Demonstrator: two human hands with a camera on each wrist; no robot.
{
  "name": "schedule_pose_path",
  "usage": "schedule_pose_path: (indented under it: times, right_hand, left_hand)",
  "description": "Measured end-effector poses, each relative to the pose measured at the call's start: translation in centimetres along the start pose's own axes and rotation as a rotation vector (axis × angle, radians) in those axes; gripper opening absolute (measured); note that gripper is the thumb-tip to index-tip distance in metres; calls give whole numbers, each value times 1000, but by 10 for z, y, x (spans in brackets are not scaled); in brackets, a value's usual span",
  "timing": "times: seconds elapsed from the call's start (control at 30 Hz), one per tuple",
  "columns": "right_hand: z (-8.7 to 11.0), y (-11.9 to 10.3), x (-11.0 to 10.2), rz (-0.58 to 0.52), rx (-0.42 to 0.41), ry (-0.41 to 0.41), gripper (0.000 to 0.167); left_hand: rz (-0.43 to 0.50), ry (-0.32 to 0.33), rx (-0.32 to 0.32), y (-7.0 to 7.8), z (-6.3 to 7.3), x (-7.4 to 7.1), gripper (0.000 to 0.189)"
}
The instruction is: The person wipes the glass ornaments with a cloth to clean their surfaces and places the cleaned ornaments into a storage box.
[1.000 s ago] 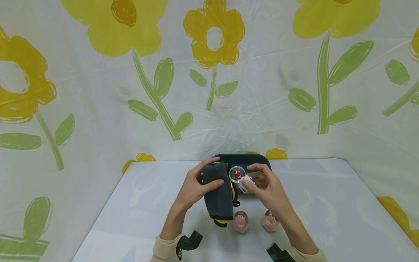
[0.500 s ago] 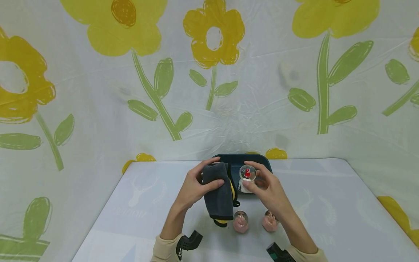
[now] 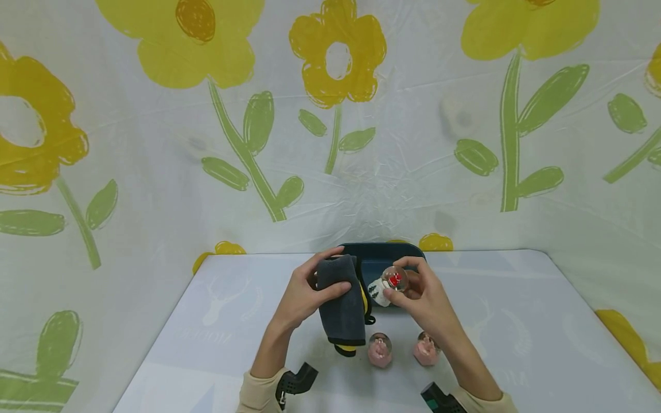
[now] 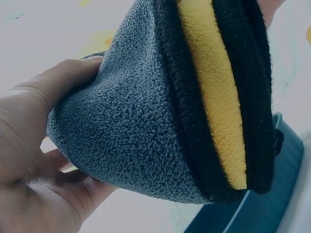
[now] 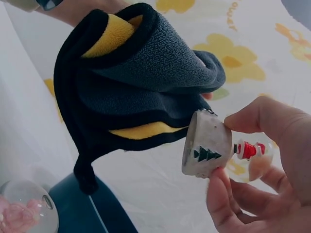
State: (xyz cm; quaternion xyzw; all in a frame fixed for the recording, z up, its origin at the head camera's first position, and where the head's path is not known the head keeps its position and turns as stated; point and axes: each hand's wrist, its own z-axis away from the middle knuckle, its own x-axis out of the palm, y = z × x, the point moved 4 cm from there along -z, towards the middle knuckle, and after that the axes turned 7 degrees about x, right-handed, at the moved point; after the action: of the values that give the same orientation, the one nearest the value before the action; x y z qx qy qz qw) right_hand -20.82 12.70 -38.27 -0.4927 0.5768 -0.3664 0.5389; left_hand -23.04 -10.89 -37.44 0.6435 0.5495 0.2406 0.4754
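Observation:
My left hand [image 3: 316, 289] grips a folded grey cloth [image 3: 341, 304] with black edging and a yellow inner side, thumb on the front. In the left wrist view the cloth [image 4: 131, 111] fills the middle. My right hand [image 3: 423, 295] pinches a snow globe [image 3: 379, 291] with a red figure in its clear ball. Green trees mark the globe's white base [image 5: 206, 145] in the right wrist view; the globe lies tilted there, its base toward the cloth. Whether base and cloth touch, I cannot tell.
Behind the hands stands a dark teal tray [image 3: 384, 249]. Two pink snow globes sit on the white table nearer me, one on the left [image 3: 380, 351] and one on the right [image 3: 426, 350]. A flowered sheet [image 3: 330, 201] hangs behind the table.
In my right hand the snow globe has turned from ball facing me, through upright, to tilted with its ball to the right. My left hand and the cloth have shifted slightly left.

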Motion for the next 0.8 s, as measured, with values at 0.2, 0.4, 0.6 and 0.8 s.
schedule_pose_path:
  times: [0.2,0.4,0.6,0.8]
  right_hand:
    - [0,0,0,39,8,2,49]
    - [0,1,1,12,15,-8,49]
    - [-1,1,2,-15,-10,-21,48]
    - [-1,-2,5,-35,-62,-58,42]
  left_hand:
    - [1,3,5,1,0,0,63]
    - [-3,5,-2,1,0,0,63]
    - [1,2,2,0,0,0,64]
    - [6,-13,1,0,-1,2,63]
